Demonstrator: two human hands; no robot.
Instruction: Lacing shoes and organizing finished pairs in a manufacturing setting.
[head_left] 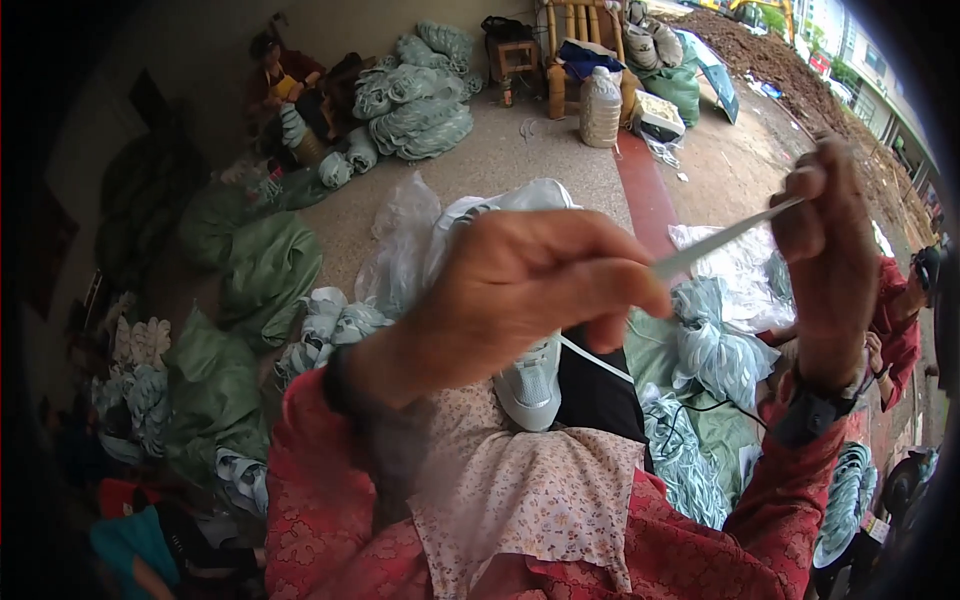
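Observation:
A narrow pale strip [725, 240] stretches between my raised hands, slanting up to the right; its exact kind cannot be made out. My left hand [520, 295] pinches the lower end between thumb and fingertips. At the upper end, my right hand [830, 260] is closed around the strip, its fingers partly blurred. Below my left hand a grey mesh shoe upper [530, 388] rests toe toward me over my lap, its far part hidden by that hand. A thin white cord [598, 360] runs beside the upper, over dark cloth.
Bundles of pale green shoe pieces [715, 345] lie at the right, with a loose heap [685, 460] nearer. Green sacks [265, 270] fill the left. Stacked bundles [415, 95], a plastic jug [600, 108] and a bamboo chair [556, 90] stand farther back. Other people sit around.

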